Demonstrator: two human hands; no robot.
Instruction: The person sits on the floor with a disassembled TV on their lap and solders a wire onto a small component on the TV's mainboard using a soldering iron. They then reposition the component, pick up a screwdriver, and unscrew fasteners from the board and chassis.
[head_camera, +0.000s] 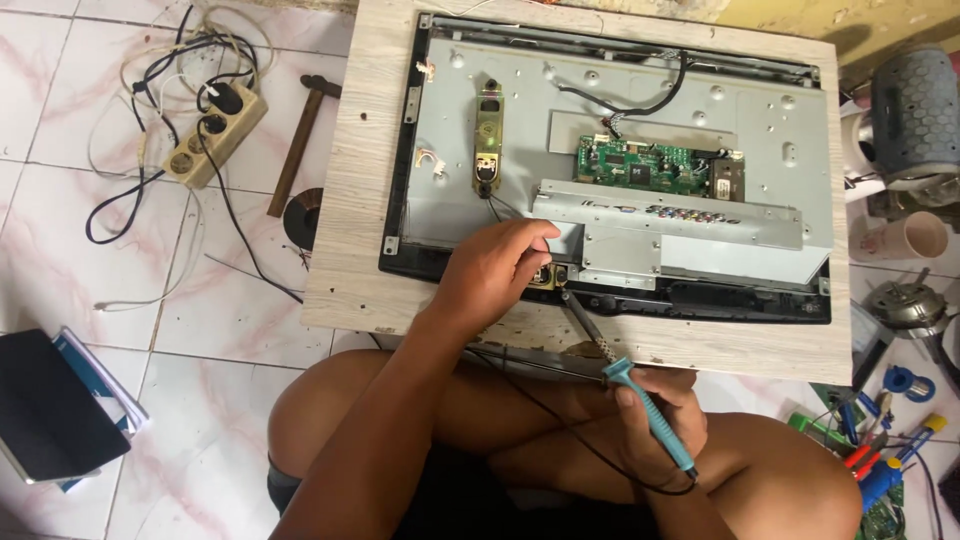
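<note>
Here the left hand (500, 265) is curled nearly closed, fingertips pinched together on something small at the lower edge of the opened television (620, 170); what it pinches is hidden under the fingers. The right hand (655, 420) is wrapped tight around the teal handle of a soldering iron (625, 375), whose dark tip slants up toward the same spot, just beside the left fingertips. The television lies back-side up on a pale wooden board (350, 200) across the person's crossed legs, its green circuit board (650, 165) bare in the middle. Out on the tiled floor to the left sit a power strip (215, 135) tangled in cords and a hammer (300, 140); screwdrivers (885, 465) lie at the right.
</note>
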